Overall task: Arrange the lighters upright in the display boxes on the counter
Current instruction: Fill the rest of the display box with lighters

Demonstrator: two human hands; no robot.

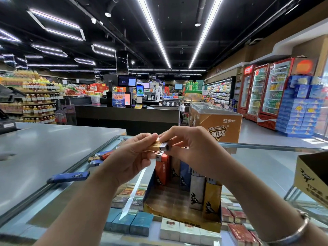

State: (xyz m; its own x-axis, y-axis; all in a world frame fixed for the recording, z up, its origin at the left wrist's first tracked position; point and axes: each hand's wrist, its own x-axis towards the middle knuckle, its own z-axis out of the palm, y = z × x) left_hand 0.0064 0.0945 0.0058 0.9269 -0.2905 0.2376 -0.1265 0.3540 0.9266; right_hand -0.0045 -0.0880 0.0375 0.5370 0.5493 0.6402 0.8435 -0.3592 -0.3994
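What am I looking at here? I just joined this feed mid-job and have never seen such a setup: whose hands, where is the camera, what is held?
There is one picture, from a wide-angle camera on a person's head, looking forward and down; no robot. The left hand and right hand together hold a gold lighter with a metal cap above an open cardboard display box on a glass shop counter. Lighters already stand upright in the box. A blue lighter lies flat at left, and more loose lighters lie beyond.
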